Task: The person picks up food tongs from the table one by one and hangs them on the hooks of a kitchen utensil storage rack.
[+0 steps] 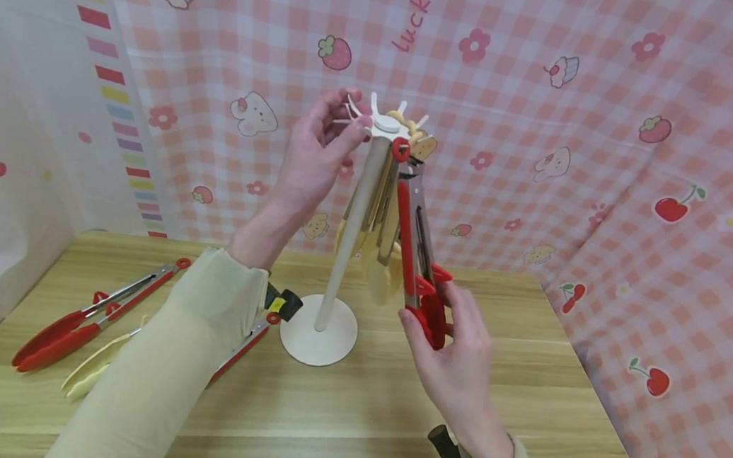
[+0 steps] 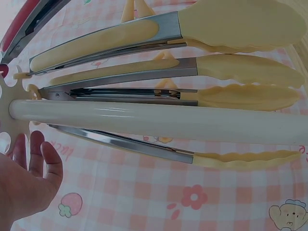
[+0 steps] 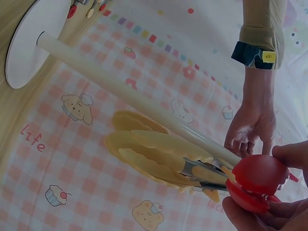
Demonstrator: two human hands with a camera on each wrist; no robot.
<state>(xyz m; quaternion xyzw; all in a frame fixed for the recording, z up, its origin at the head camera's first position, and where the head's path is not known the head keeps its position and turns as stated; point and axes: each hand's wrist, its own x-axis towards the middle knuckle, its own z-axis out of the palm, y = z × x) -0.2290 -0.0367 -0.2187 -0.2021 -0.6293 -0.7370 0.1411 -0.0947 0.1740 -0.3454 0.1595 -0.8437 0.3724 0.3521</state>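
Observation:
A white hanging stand (image 1: 348, 235) rises from a round base, with hooks around its top. At that top my left hand (image 1: 321, 144) pinches the hooks between thumb and fingers. My right hand (image 1: 457, 349) grips red-tipped tongs (image 1: 424, 261) by their lower heads, thumb on one side and fingers on the other. The tongs' red ring (image 1: 400, 150) is at a front hook; whether it is fully over the hook I cannot tell. Several cream-tipped tongs (image 2: 245, 70) hang from hooks behind the pole, their heads downward.
On the wooden table (image 1: 353, 427), left, lie red tongs (image 1: 105, 313) and cream tongs (image 1: 98, 363). Another red-handled pair (image 1: 243, 348) is partly hidden beneath my left sleeve, near the stand's base (image 1: 318, 346). A pink checked cloth (image 1: 510, 90) hangs behind and to the right.

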